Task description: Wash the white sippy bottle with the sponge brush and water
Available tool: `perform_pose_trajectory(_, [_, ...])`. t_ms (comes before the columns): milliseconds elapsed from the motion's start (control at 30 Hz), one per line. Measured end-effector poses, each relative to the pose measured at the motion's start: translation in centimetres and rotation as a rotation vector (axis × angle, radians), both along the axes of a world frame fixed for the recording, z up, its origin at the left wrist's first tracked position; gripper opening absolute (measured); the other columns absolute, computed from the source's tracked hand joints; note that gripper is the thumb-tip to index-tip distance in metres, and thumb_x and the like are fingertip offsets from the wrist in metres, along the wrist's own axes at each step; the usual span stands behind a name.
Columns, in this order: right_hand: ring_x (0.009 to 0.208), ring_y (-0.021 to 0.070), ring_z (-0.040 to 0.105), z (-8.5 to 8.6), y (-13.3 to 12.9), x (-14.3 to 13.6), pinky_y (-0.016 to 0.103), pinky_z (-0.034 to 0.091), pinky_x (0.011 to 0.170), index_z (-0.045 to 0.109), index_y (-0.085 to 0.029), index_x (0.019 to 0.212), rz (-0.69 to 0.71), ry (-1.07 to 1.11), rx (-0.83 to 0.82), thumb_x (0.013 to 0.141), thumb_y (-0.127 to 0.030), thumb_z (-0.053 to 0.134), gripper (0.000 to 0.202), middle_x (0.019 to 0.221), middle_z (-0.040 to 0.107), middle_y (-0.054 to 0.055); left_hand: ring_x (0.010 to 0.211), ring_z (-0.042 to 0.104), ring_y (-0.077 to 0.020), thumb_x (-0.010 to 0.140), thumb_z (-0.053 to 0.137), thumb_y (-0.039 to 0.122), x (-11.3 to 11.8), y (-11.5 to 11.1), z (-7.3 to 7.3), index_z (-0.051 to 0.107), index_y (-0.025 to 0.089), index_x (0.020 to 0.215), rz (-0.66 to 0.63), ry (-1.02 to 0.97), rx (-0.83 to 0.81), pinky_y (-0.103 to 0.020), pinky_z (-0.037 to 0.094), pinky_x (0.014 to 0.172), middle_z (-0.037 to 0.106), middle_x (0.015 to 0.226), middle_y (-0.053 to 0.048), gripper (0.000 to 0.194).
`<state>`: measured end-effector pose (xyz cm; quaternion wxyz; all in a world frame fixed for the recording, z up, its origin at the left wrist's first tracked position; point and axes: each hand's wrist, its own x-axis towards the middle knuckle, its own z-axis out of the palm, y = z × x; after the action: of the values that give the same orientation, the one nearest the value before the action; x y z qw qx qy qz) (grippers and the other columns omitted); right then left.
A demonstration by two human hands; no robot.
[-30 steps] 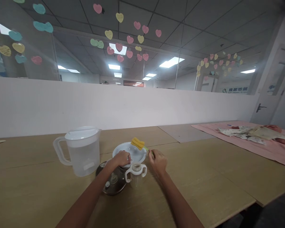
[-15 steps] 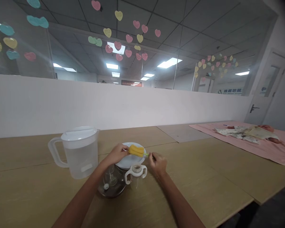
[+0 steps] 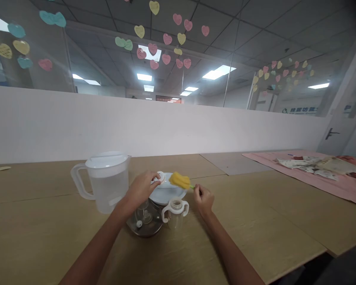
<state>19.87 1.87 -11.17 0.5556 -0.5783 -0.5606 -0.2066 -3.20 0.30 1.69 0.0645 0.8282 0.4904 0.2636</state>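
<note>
The sponge brush (image 3: 179,181) is bright yellow on a lime-green handle (image 3: 192,187). White marks the bowl (image 3: 167,196), the ring (image 3: 161,177) and the two-handled collar (image 3: 168,209) on the colourless bottle (image 3: 175,223). The pitcher (image 3: 112,192) is milky, the tray (image 3: 145,232) dark grey-brown, the bench (image 3: 255,221) plain tan, the spread cloth (image 3: 350,190) pink. Heart-shaped notes (image 3: 139,31) mix pink, yellow, teal and green above a white wall (image 3: 62,126).

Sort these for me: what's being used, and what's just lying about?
Seemingly in use:
Left hand: white round piece
Right hand: yellow sponge brush
Nearby: white bowl, two-handled bottle, dark tray, pitcher

Apparently just lying about:
Pink cloth
Pale stick
</note>
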Motion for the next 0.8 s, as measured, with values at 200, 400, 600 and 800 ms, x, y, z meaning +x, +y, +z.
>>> perform_pose_trajectory(200, [0.042,0.0083,0.036,0.1,0.3,0.9,0.023,0.019,0.046,0.05,-0.015,0.048,-0.082,0.059,-0.089,0.084,-0.037,0.031,0.046,0.043,0.045,-0.001,0.077,0.059,-0.0186,0.06,0.061,0.02,-2.5,-0.3,-0.1,0.059,0.02,0.096,0.03,0.373,-0.293,-0.023,0.041,0.061,0.065,0.086,-0.002,0.037])
perform_pose_trajectory(400, [0.043,0.0086,0.038,-0.4,0.6,0.9,0.023,0.018,0.047,0.052,-0.015,0.047,-0.052,-0.084,-0.13,0.084,-0.036,0.031,0.047,0.044,0.048,0.001,0.058,0.059,-0.0191,0.054,0.064,0.018,-1.3,-0.1,-2.6,0.06,0.017,0.066,0.099,0.538,-0.422,-0.025,0.04,0.052,0.063,0.062,-0.002,0.013])
perform_pose_trajectory(600, [0.043,0.0086,0.038,-0.2,0.8,0.9,0.023,0.017,0.047,0.053,-0.015,0.05,-0.096,-0.044,-0.145,0.085,-0.037,0.032,0.047,0.045,0.05,0.001,0.085,0.059,-0.0256,0.079,0.045,0.032,0.7,-2.6,-1.7,0.061,0.015,0.088,0.04,0.474,-0.243,-0.031,0.042,0.068,0.064,0.093,-0.012,0.025])
perform_pose_trajectory(800, [0.044,0.0094,0.039,0.0,0.8,0.8,0.023,0.019,0.047,0.052,-0.016,0.051,-0.067,-0.012,-0.141,0.087,-0.039,0.029,0.049,0.047,0.05,0.001,0.096,0.054,-0.0253,0.076,0.052,0.042,4.2,-4.1,-3.1,0.054,0.018,0.107,-0.19,0.306,-0.151,-0.031,0.04,0.078,0.06,0.105,-0.01,0.04])
